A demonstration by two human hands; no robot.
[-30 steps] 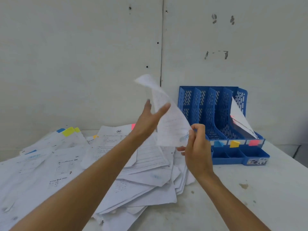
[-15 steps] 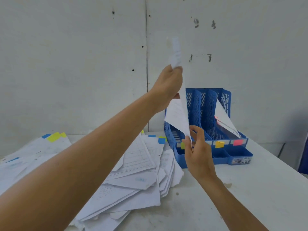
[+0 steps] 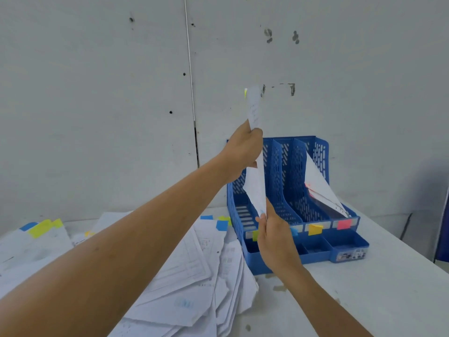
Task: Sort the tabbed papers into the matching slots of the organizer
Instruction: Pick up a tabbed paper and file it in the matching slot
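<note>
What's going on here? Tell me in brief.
A person is sorting tabbed papers. The left hand grips one sheet near its top and the right hand pinches its bottom corner, holding it upright by the left side of the blue organizer. A yellow-green tab shows at the sheet's top. It is not yet in a slot. The rightmost slot already holds filed papers. An unsorted pile lies on the table.

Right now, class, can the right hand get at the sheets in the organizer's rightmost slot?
Probably not freely: the right hand pinches the held sheet; otherwise nothing stands between it and those slotted sheets.
</note>
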